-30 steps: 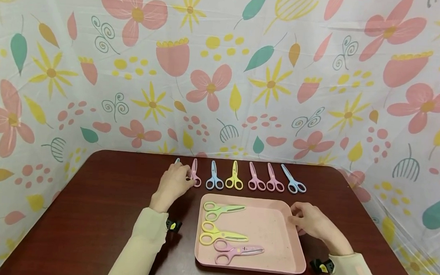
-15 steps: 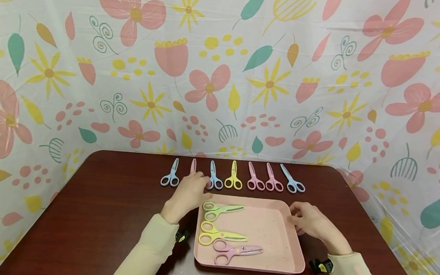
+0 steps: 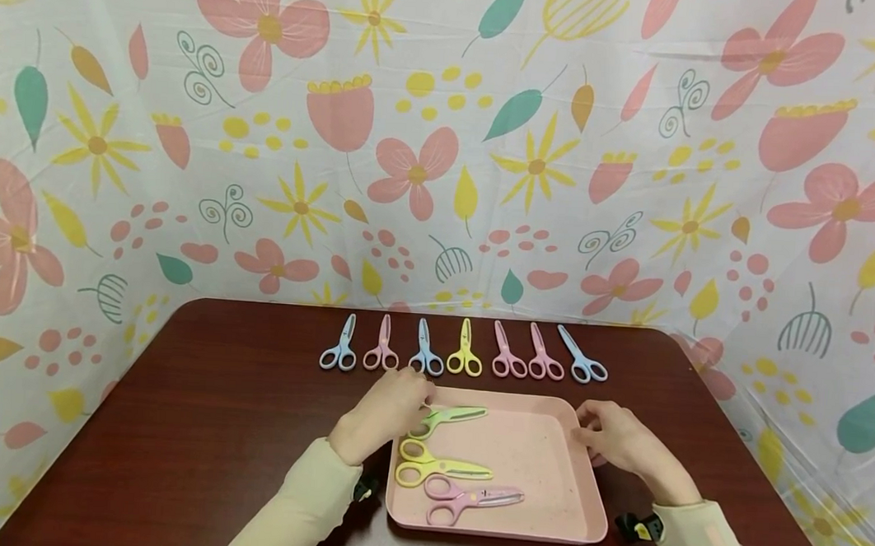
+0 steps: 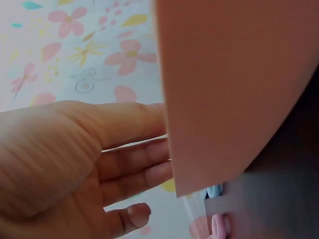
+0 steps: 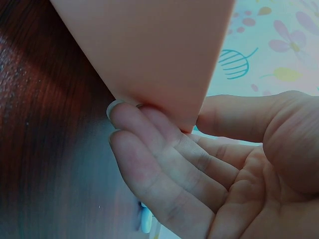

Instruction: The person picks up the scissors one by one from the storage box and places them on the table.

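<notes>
My left hand [image 3: 389, 406] reaches over the back left corner of a pink tray [image 3: 535, 459], fingertips at the handles of light green scissors [image 3: 460, 414]. It hides part of those handles. In the left wrist view, the tray wall [image 4: 229, 89] covers the tips of most fingers, and I cannot tell whether they pinch anything. Yellow scissors [image 3: 457, 470] and purple scissors [image 3: 481, 498] lie below the green pair, blades to the right. My right hand [image 3: 625, 439] grips the tray's right rim, thumb on one side of the wall and curled fingers [image 5: 144, 159] against the other.
Behind the tray, a row of scissors lies along the dark table's [image 3: 199, 425] back edge, including blue scissors [image 3: 339, 354], pink scissors [image 3: 383, 353], yellow scissors [image 3: 465, 357] and, at the right end, more blue scissors [image 3: 581, 361]. A flowered cloth [image 3: 444, 141] hangs behind the table.
My left hand has moved right and toward me, from the left end of the scissors row to over the tray's back left corner. The right hand stays on the rim.
</notes>
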Tool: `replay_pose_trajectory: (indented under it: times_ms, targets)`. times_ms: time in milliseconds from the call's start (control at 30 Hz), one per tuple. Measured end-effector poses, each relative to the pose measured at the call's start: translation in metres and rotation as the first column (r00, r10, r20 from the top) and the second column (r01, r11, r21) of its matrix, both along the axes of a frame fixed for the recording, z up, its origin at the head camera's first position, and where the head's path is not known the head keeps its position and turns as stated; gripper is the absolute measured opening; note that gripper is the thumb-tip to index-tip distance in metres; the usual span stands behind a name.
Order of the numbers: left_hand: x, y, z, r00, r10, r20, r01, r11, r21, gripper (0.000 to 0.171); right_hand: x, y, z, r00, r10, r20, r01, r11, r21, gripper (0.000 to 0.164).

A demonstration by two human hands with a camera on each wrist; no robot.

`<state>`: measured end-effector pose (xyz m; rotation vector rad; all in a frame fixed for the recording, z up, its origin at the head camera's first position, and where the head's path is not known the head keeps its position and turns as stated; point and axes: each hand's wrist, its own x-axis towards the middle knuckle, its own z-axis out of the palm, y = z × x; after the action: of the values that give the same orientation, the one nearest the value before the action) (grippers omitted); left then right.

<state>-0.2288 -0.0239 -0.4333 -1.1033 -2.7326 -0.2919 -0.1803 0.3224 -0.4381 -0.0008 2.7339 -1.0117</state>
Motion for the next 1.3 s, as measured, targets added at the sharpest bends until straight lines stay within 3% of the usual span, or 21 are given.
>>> replay_pose_trajectory:
  times_ms: [133, 300, 467, 867, 1167, 1300]
  targets:
    - [0.003, 0.006, -0.005, 1.000, 0.015, -0.017, -0.016, 0.998, -0.064, 0.040, 0.000, 0.000, -0.001, 1.000, -0.005, 0.002, 0.005, 1.000, 0.008, 0.016]
    - [0.009, 0.012, -0.011, 0.995, 0.088, -0.046, -0.096, 0.979, -0.182, 0.017, 0.000, -0.001, 0.001, 1.000, -0.002, -0.003, 0.002, 1.000, -0.002, 0.015]
    - [0.012, 0.015, -0.014, 0.991, 0.129, -0.041, -0.135, 0.954, -0.269, 0.041, 0.001, -0.001, 0.001, 1.000, -0.002, -0.007, 0.002, 1.000, 0.000, 0.015]
    - [0.017, 0.018, -0.015, 0.990, 0.133, -0.033, -0.137, 0.950, -0.280, 0.037, 0.000, 0.000, -0.001, 1.000, -0.005, -0.001, 0.005, 1.000, 0.004, 0.015]
    - [0.019, 0.019, -0.015, 0.990, 0.131, -0.044, -0.137, 0.962, -0.236, 0.022, 0.001, -0.001, 0.000, 1.000, -0.007, -0.003, 0.007, 1.000, 0.004, 0.016]
    - [0.017, 0.020, -0.016, 0.990, 0.140, -0.015, -0.140, 0.965, -0.224, 0.019, 0.000, 0.000, -0.001, 1.000, -0.007, -0.004, 0.007, 1.000, 0.003, 0.016]
